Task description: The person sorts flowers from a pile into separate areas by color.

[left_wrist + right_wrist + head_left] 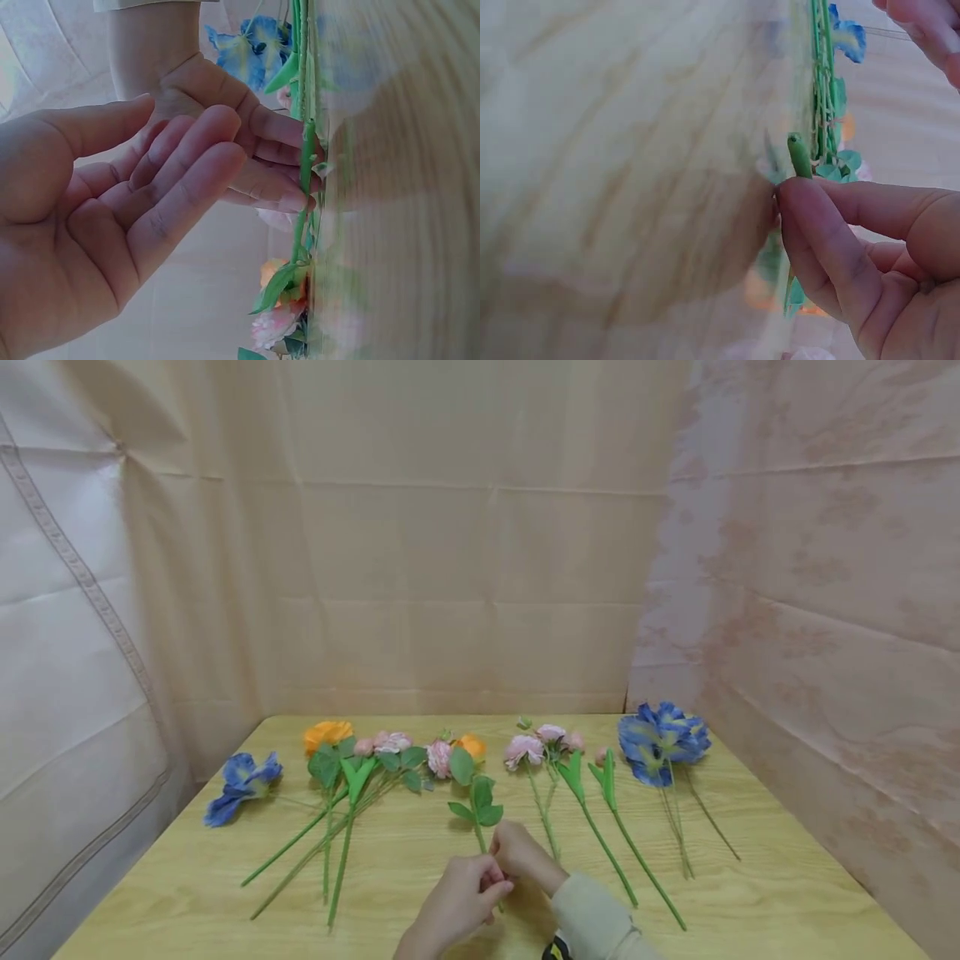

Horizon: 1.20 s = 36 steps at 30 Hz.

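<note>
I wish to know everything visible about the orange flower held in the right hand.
The orange flower, seemingly artificial, has orange petals, rounded green leaves and a green stem with a dark-centred end. Its bloom points away from the person, partly covered by a leaf. The right hand pinches the lower stem; a pink flower is beside the bloom.

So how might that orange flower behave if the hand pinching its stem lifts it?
Probably fairly stiff: the stem looks nearly straight beyond the right hand. It may feel top-heavy, since the orange bloom and leaves sit toward the far end. Those spreading leaves should hinder rolling.
</note>
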Tool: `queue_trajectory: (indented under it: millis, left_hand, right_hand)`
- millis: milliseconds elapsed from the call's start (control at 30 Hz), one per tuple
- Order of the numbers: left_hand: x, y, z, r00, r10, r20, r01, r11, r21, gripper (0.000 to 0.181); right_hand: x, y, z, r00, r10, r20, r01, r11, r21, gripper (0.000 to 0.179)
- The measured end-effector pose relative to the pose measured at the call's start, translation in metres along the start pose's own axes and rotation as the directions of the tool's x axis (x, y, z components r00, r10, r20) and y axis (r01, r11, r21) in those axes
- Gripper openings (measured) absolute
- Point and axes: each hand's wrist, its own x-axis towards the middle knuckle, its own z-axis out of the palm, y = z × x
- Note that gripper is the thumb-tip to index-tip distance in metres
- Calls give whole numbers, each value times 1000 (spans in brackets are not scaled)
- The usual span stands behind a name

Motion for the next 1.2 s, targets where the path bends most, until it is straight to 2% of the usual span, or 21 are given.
queue_trajectory:
  millis: [133,300,433,600,733,833,967,1033,1200]
  left_hand:
    - [1,0,-1,1000,4,1,-4,1000,26,13]
    - [4,-2,-3,999,53,-11,-52,995,82,13]
    - [5,-5,-10,997,65,-40,-58,986,159,13]
    - [-2,-10,-29,993,49,-111,-19,966,259,12]
    - [-12,-14,-52,975,33,-222,49,933,357,13]
    - [-21,-20,-71,941,-22,-337,171,892,419,13]
    - [-32,-31,-97,871,-134,-473,360,829,429,16]
    - [-36,-36,-109,835,-207,-511,441,806,395,19]
    - [-46,-49,-129,759,-350,-549,578,751,319,24]
  right_hand:
    - [0,0,-1,999,-35,5,35,999,-3,22]
    - [-4,-2,-8,996,-91,-27,90,996,-10,15]
    - [-9,-7,-14,998,-62,17,60,996,70,15]
    - [-16,-12,-18,992,-47,114,28,986,164,15]
    - [-22,-14,-19,986,-74,151,42,979,200,14]
    - [-28,-16,-20,980,-102,174,60,971,232,14]
    - [-38,-18,-24,975,-139,176,83,953,291,16]
    - [-42,-17,-28,975,-144,167,84,944,320,18]
    - [-44,-13,-33,978,-130,165,57,919,390,19]
